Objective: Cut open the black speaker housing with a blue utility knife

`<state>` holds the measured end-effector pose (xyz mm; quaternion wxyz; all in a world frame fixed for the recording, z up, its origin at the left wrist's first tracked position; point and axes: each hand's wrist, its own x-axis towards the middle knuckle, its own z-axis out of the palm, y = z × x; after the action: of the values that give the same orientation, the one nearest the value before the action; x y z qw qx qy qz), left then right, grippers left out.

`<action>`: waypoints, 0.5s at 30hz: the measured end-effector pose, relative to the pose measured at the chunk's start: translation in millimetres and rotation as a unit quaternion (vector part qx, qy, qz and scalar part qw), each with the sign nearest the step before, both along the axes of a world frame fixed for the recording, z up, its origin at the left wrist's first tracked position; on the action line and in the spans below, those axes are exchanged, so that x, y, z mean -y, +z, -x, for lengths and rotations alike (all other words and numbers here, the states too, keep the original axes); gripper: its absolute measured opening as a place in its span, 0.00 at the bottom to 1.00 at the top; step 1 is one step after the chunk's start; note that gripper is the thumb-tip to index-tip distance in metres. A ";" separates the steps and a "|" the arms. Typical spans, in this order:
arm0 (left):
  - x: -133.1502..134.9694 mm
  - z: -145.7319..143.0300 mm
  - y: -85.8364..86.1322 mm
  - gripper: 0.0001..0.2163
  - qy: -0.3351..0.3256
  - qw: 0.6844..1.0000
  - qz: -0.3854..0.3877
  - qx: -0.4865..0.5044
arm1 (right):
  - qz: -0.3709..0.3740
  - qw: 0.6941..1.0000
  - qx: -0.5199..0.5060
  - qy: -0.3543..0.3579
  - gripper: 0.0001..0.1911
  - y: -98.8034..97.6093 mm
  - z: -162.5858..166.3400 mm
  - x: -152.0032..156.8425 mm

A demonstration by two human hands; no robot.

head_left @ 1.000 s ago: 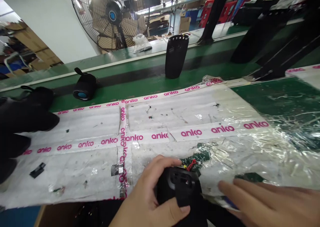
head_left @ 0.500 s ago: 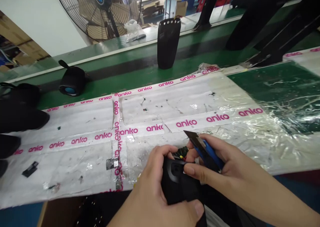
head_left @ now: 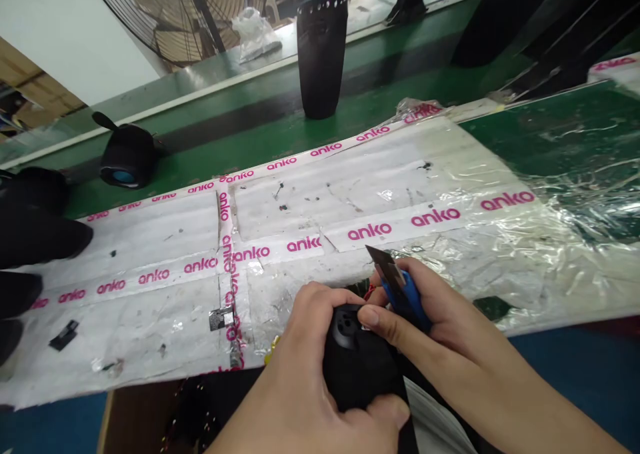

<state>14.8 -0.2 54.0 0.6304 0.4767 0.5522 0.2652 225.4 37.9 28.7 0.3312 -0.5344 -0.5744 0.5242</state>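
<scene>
Left hand (head_left: 310, 374) wraps its fingers round the black speaker shell (head_left: 357, 364) at the table's near edge to steady it, while right hand (head_left: 440, 327) pinches a blue knife (head_left: 400, 291), blade up.

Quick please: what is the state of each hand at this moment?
Left hand: closed around the black speaker body.
Right hand: closed on the blue-handled blade, thumb touching the speaker body.

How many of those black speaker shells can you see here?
3 clear ones: one gripped in the left hand as the black shell, a tall one upright on the green belt, a round one lying at left. Dark shapes at the left edge may be more.
</scene>
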 end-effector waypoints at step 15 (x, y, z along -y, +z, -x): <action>6.6 4.8 -11.1 0.31 0.009 1.000 -0.005 -0.002 | -0.005 1.000 0.023 0.016 0.19 -0.4 4.7 -0.4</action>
<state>10.0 -6.8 42.9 0.6248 0.4753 0.5563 0.2725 220.7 38.2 28.3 0.3125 -0.5353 -0.5929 0.5141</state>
